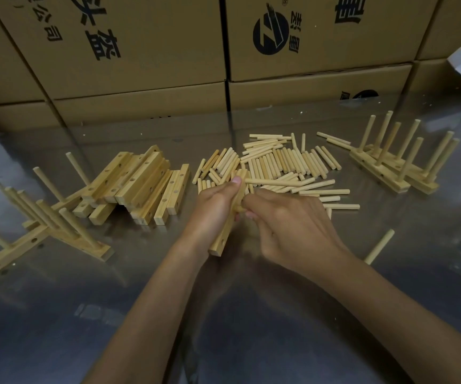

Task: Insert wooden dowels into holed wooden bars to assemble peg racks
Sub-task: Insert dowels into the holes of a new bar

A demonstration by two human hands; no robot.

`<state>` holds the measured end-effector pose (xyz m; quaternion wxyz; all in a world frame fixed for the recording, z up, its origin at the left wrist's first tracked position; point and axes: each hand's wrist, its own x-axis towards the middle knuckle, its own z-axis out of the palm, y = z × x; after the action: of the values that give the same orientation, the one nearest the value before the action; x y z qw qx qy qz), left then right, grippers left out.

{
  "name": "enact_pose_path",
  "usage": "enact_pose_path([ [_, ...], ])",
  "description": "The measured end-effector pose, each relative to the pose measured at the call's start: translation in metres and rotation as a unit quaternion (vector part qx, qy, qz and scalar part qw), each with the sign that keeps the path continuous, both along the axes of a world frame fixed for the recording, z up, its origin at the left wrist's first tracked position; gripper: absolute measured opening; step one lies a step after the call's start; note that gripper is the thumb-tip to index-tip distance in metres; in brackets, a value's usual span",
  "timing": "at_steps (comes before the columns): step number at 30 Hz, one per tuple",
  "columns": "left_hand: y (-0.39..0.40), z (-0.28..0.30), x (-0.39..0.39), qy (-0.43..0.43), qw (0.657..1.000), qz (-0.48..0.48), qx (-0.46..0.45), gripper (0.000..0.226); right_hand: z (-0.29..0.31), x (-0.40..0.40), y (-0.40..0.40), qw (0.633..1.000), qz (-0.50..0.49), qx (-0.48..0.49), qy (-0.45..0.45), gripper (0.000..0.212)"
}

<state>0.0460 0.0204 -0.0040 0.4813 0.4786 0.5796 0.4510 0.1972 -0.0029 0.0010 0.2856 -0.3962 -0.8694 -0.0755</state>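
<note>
Nearest, two bare forearms come in from 6 o'clock over a shiny metal table (251,314). Left hand (212,206) grips a holed wooden bar (225,231) at frame centre, fingers and thumb curled round its upper part, bar tilted with its near end down toward the table; two holes show on the lower face, so it's likely held steady and angled to give the other hand access. Right hand (293,223) sits just beside it at 3 o'clock, fingers curled in toward the bar's middle; a short bit of dowel (239,208) shows between bar and fingertips, looks pinched and being pressed into a hole, but the exact grip is hidden by the knuckles. One stray dowel (379,246) lies alone at 4 o'clock. Finished racks (38,225) at 9 o'clock lie tipped with pegs up, parked out of the way. Bare bar stack (138,184) at 10 o'clock, within left-hand reach. Loose dowel pile (279,164) at 12 to 1 o'clock, right beyond the hands for quick grabs. More finished racks (401,162) at 2 o'clock, pegs upright. Farthest, cardboard boxes (140,51) wall off the back.
</note>
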Motion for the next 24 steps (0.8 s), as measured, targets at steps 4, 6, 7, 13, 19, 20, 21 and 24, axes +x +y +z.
enact_pose_path([
  [4, 0.000, -0.003, 0.004, -0.037, 0.999, 0.006, -0.004, 0.038, -0.007, -0.003, 0.001, 0.997, -0.008, -0.050, 0.064, 0.021],
  [6, 0.001, -0.005, 0.005, -0.038, 0.999, 0.008, -0.004, 0.038, -0.010, -0.005, 0.003, 0.992, -0.017, -0.070, 0.105, 0.029],
  [7, 0.001, -0.005, 0.006, -0.037, 0.999, 0.009, -0.005, 0.038, -0.011, -0.005, 0.003, 0.989, -0.020, -0.079, 0.123, 0.034],
  [13, 0.000, -0.008, 0.009, -0.024, 1.000, 0.009, -0.009, 0.041, -0.020, -0.007, 0.005, 0.973, -0.021, -0.109, 0.203, 0.040],
  [19, 0.001, -0.011, 0.012, -0.024, 1.000, 0.014, -0.002, 0.043, -0.020, -0.003, 0.008, 0.965, -0.030, -0.145, 0.219, 0.034],
  [20, 0.002, -0.012, 0.012, -0.026, 1.000, 0.015, -0.005, 0.044, -0.018, -0.001, 0.009, 0.965, -0.026, -0.151, 0.214, 0.030],
  [21, 0.004, -0.013, 0.011, -0.027, 0.999, 0.013, -0.011, 0.045, -0.015, 0.000, 0.010, 0.967, -0.018, -0.152, 0.204, 0.026],
  [24, 0.005, -0.015, 0.006, -0.043, 0.999, -0.004, -0.027, 0.048, -0.009, 0.003, 0.009, 0.985, -0.014, -0.115, 0.130, 0.013],
])
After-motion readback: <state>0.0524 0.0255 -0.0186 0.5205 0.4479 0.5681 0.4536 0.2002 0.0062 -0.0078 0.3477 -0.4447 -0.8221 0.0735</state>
